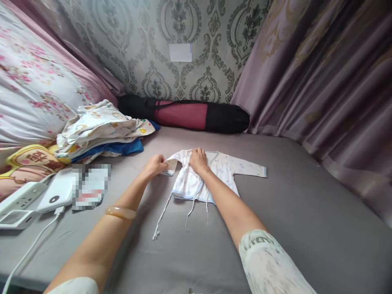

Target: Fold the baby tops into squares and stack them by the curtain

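A small white baby shirt (225, 173) with light blue trim lies spread on the grey bed sheet, its long thin ties trailing toward me. My left hand (155, 165) is closed on the cuff end of the sleeve at the left, which bends downward. Curled over the upper chest near that same shoulder is my right hand (198, 160), its fingers gripping the fabric. The other sleeve (249, 166) stretches out flat to the right, with neither hand on it. My right forearm hides part of the shirt's front.
Folded baby clothes (98, 126) are piled at the left beside a floral pillow (45, 81). Nearer me are a power strip (23, 196), a white power bank (56, 192) with a cable, and a blurred packet (92, 188). A black and red long bag (183, 114) lies along the wall.
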Available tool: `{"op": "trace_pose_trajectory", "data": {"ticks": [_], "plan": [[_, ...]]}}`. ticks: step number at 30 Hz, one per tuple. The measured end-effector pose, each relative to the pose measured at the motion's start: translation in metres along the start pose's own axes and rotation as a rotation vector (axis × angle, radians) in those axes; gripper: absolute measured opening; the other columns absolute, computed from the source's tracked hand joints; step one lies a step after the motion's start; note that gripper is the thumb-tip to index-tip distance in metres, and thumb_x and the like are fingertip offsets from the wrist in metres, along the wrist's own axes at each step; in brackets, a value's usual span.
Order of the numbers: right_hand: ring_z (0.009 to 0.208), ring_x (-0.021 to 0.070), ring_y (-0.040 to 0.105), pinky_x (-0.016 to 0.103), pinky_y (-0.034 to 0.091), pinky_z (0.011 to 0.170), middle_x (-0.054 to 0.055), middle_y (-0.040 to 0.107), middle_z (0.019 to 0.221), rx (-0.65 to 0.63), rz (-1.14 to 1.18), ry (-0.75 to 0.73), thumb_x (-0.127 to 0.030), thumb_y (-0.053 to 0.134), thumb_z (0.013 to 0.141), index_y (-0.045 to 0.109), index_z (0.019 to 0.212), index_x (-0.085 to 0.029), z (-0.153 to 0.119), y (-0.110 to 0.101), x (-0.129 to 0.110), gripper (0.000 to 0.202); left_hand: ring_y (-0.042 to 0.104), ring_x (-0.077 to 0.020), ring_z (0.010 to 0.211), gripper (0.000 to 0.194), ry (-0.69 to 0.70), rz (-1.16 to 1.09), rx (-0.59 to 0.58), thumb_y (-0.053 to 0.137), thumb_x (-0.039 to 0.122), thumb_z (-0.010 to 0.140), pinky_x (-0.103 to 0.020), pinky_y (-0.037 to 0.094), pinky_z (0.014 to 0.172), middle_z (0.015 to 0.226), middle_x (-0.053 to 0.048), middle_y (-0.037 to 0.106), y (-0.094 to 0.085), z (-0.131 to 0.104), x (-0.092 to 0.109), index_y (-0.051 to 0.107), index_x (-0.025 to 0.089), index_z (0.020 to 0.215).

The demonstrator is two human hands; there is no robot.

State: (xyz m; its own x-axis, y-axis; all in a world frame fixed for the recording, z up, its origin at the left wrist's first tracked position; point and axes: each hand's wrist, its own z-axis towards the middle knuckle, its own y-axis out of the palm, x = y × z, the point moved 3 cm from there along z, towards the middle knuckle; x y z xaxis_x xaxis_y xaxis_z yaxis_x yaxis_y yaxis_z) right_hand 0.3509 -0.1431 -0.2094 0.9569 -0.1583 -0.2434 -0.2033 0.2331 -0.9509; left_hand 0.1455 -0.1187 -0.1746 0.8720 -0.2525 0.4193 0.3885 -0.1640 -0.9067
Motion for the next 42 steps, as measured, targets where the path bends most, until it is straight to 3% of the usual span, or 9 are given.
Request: {"op": "trace_pose_trajectory", "data": {"ticks": [3,5,9,13,21,25,30,36,42], "plan": [[0.110,0.0278,0.048,0.036,0.041,0.093,0.015,0.054,0.123,0.025,-0.014,-0.020,-0.013,0.035,0.093,0.062,0.120,-0.015,-0.002,0.001,0.000,0.038,0.056,-0.0287,0.097,0.017,0.207,0.300,0.316,0.048,0.013,0.078,-0.037,0.042,0.079,0.098,-0.013,0.062,-0.010,-0.004,0.008,0.059,0.018,0.090],[0.110,0.0277,0.048,0.037,0.040,0.093,0.016,0.054,0.123,0.026,-0.022,-0.021,-0.013,0.035,0.094,0.061,0.121,-0.014,-0.003,0.001,0.000,0.038,0.052,-0.0318,0.104,0.024,0.291,0.457,0.380,0.046,0.009,0.078,-0.042,0.040,0.085,0.106,-0.016,0.060,-0.011,-0.007,0.008,0.060,0.018,0.094],[0.110,0.0276,0.047,0.037,0.040,0.094,0.016,0.053,0.123,0.013,-0.025,-0.020,-0.013,0.035,0.094,0.062,0.121,-0.014,-0.003,0.000,-0.001,0.038,0.052,-0.0304,0.104,0.030,0.347,0.549,0.227,0.048,0.004,0.073,-0.042,0.037,0.089,0.107,-0.015,0.060,-0.004,-0.006,-0.010,0.062,0.020,0.094],[0.111,0.0277,0.046,0.037,0.039,0.094,0.016,0.053,0.124,0.003,-0.021,-0.021,-0.013,0.034,0.094,0.060,0.125,-0.016,-0.003,-0.001,-0.001,0.041,0.055,-0.0300,0.104,0.028,0.243,0.393,0.030,0.050,0.007,0.070,-0.042,0.038,0.088,0.102,-0.011,0.066,-0.005,0.011,-0.028,0.063,0.022,0.090],[0.108,0.0270,0.047,0.036,0.040,0.093,0.014,0.053,0.120,0.013,0.005,-0.033,-0.014,0.034,0.095,0.063,0.125,-0.022,-0.005,-0.001,-0.001,0.042,0.061,-0.0312,0.106,0.023,-0.105,0.200,0.034,0.055,0.036,0.080,-0.036,0.044,0.082,0.112,-0.013,0.068,-0.011,0.052,-0.043,0.065,0.021,0.093],[0.110,0.0280,0.046,0.037,0.040,0.093,0.017,0.053,0.121,0.027,-0.017,-0.006,-0.012,0.035,0.093,0.063,0.122,-0.014,-0.004,0.000,-0.001,0.040,0.064,-0.0250,0.087,0.026,-0.160,0.076,-0.088,0.066,0.043,0.068,-0.028,0.043,0.069,0.087,-0.007,0.071,-0.011,0.059,-0.049,0.064,0.020,0.080],[0.108,0.0280,0.046,0.038,0.040,0.093,0.017,0.053,0.121,0.038,-0.015,-0.019,-0.014,0.035,0.094,0.062,0.123,-0.013,-0.004,0.001,-0.001,0.039,0.053,-0.0164,0.059,0.026,-0.158,-0.163,-0.254,0.073,0.041,0.054,-0.024,0.033,0.052,0.053,0.003,0.053,-0.018,0.058,-0.052,0.060,0.021,0.064],[0.107,0.0268,0.046,0.036,0.040,0.091,0.016,0.054,0.120,0.057,-0.016,-0.011,-0.012,0.036,0.094,0.063,0.121,-0.013,-0.004,0.002,-0.001,0.038,0.057,-0.0143,0.064,0.020,-0.231,-0.494,-0.010,0.064,0.032,0.066,-0.021,0.040,0.055,0.065,0.002,0.056,-0.022,0.059,-0.056,0.052,0.020,0.076],[0.107,0.0265,0.046,0.036,0.040,0.090,0.015,0.055,0.119,0.069,-0.012,-0.013,-0.011,0.038,0.094,0.063,0.120,-0.013,-0.003,0.004,0.000,0.036,0.064,-0.0276,0.098,0.023,-0.212,0.039,0.162,0.046,0.029,0.088,-0.034,0.049,0.078,0.104,-0.013,0.067,-0.011,0.052,-0.050,0.056,0.019,0.106]]}}
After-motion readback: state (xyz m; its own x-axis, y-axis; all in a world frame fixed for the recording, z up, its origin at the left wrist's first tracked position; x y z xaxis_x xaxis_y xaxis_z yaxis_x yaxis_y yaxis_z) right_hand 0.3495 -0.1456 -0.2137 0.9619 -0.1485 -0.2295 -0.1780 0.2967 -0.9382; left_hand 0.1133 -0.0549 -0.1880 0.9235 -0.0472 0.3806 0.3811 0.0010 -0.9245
